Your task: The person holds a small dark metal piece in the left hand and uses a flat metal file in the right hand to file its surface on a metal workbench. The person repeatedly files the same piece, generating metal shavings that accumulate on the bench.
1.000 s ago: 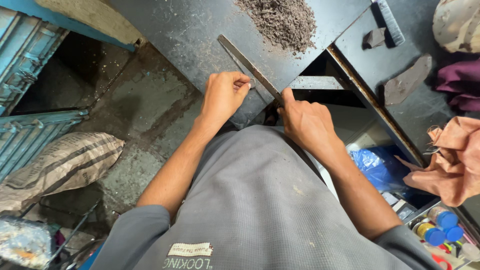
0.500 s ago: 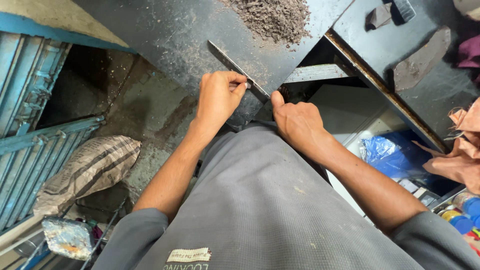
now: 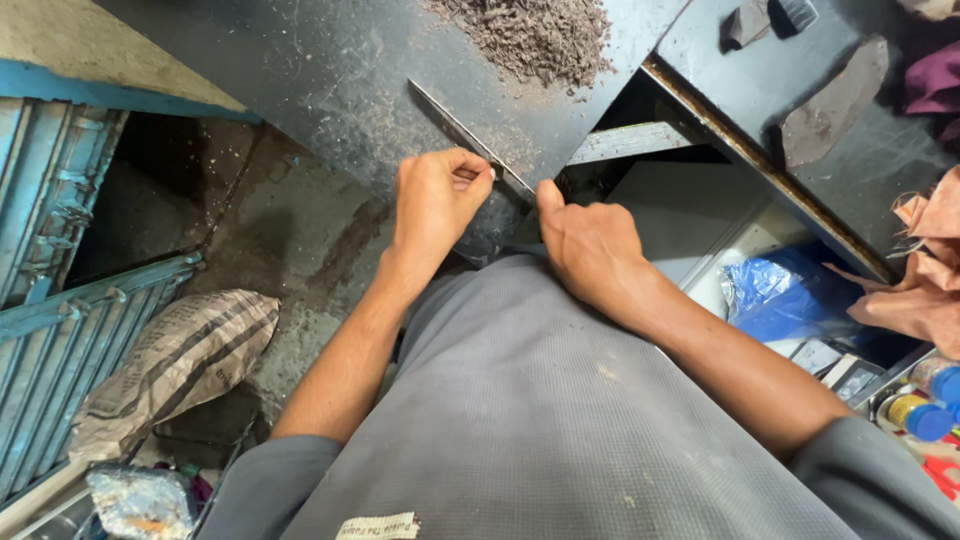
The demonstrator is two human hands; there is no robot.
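While both hands work at the near edge of the dark metal surface (image 3: 330, 90), the step in hand looks to me like steadying a long thin metal strip (image 3: 455, 125) that lies slantwise across that surface. It runs from about 10 o'clock down toward 4 o'clock and ends between the two hands. The left hand (image 3: 435, 205) is curled shut, thumb and forefinger pinched on the strip at its near part. The right hand (image 3: 590, 245) is half clenched just beside it, at 3 o'clock from the left, thumb pressed upward against the strip's lower end. I cannot tell whether its fingers grip anything underneath, since they fold out of sight over the edge.

At 12 o'clock from the hands a heap of brown shavings (image 3: 530, 35) sits on the surface, well apart from the strip. A gap opens at 2 o'clock, with a pale crossbar (image 3: 630, 140) inside it and a rusty-edged black panel (image 3: 800, 120) beyond. A blue plastic bag (image 3: 780, 295) lies at 3 o'clock, crumpled tan cloth (image 3: 920, 270) past it, and a striped sack (image 3: 175, 365) rests on the floor at 8 o'clock.

My guess is that the next move calls for a firm two-handed hold and a controlled push or pull along the strip's length. The pinch must stay square so the thin metal neither twists nor slips off the edge
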